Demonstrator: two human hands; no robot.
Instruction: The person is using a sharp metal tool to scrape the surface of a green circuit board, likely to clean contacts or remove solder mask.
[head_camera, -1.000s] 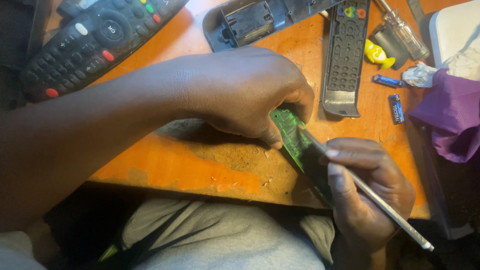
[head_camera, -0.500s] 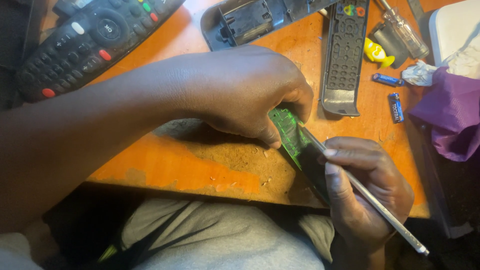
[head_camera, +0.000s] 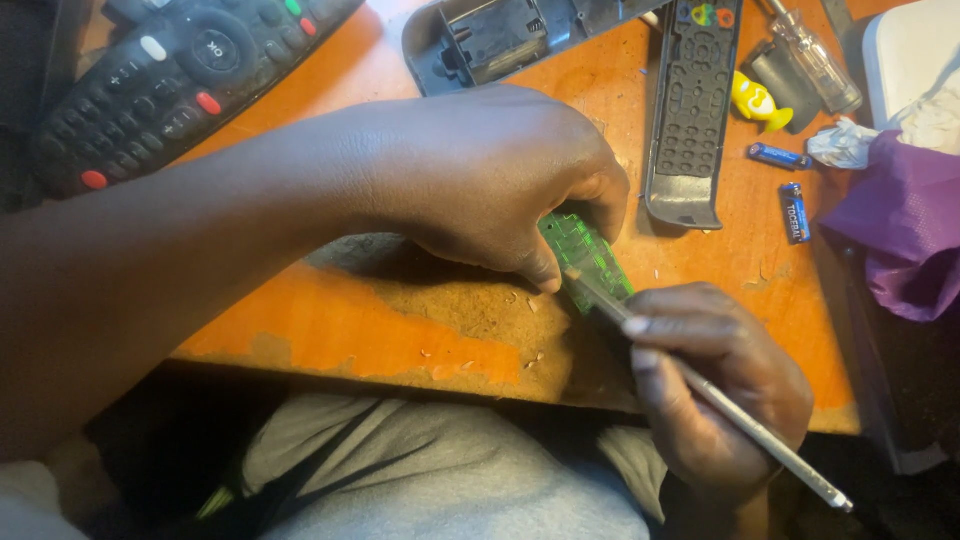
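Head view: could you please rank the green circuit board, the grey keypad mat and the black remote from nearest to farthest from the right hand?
From the right hand:
1. Green circuit board, just above it.
2. Grey keypad mat, farther up the table.
3. Black remote, top left corner.

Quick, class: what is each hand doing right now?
Left hand: closed, holding the green circuit board.
Right hand: closed on a thin metal tool.

Warm, fairly dim light falls from above on the orange worktop (head_camera: 330, 320), which shows clearly. Deep shadow fills the space below its edge. The hands look slightly soft; no glare.
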